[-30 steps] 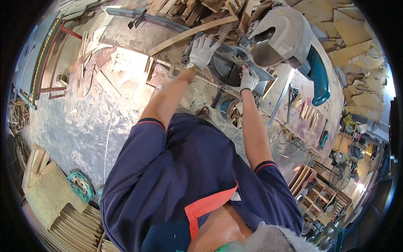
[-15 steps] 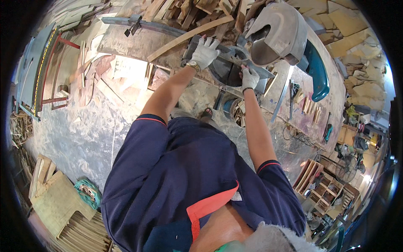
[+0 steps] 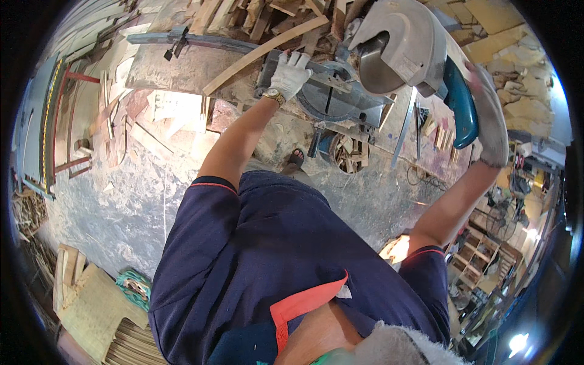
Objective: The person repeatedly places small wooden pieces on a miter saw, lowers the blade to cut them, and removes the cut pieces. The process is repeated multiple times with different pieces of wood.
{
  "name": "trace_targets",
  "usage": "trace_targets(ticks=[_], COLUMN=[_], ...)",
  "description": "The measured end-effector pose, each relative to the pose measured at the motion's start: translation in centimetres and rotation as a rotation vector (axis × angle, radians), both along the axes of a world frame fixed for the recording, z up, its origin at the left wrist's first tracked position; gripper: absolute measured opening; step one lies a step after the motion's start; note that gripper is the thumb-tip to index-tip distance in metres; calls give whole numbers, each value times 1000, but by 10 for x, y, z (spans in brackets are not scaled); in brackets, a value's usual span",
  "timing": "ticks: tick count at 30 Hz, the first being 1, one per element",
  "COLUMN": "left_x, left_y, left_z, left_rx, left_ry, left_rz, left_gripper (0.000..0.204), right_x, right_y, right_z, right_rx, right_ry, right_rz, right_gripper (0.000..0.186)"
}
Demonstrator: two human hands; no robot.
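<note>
A mitre saw stands on the workbench, its metal blade guard (image 3: pixel 404 45) raised over the round grey saw table (image 3: pixel 328 103). My left hand (image 3: pixel 289 74), in a white glove, rests on the left part of the saw's fence with its fingers spread. A narrow strip (image 3: pixel 334 82) runs along the fence to the right of it; I cannot tell whether it is wood or metal. My right hand (image 3: pixel 490 112), gloved too and slightly blurred, is up beside the blue saw handle (image 3: pixel 460 106). Its fingers look stretched out along the handle's far side, partly hidden, not visibly wrapped round it.
A long curved wooden strip (image 3: pixel 264 53) lies across the bench left of the saw, before a heap of offcuts (image 3: pixel 258 24). Below the saw table stands a round bin (image 3: pixel 350 155) of wood scraps. Small wood pieces (image 3: pixel 447 137) lie right of the saw.
My right hand has left the right side of the saw table and moved right and up to the blue handle. My left hand stays on the fence.
</note>
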State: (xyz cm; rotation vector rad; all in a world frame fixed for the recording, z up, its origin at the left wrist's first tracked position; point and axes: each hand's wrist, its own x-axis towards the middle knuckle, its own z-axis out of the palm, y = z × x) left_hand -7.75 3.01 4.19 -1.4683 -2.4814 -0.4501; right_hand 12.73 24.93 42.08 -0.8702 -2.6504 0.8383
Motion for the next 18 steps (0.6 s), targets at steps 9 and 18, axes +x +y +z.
trace_targets(ticks=[9,18], left_x=[-4,-3], left_y=[-3,-6], left_z=[-7,2], left_rx=[14,-47], left_ry=[12,-45], left_rz=[-48,-86], left_gripper=[15,16], right_x=[43,90], right_y=[-100,-138], right_z=[-95,-231], right_rx=[-381,-86], right_ry=[23,-17], right_rz=[-335,-507], right_gripper=[60,44])
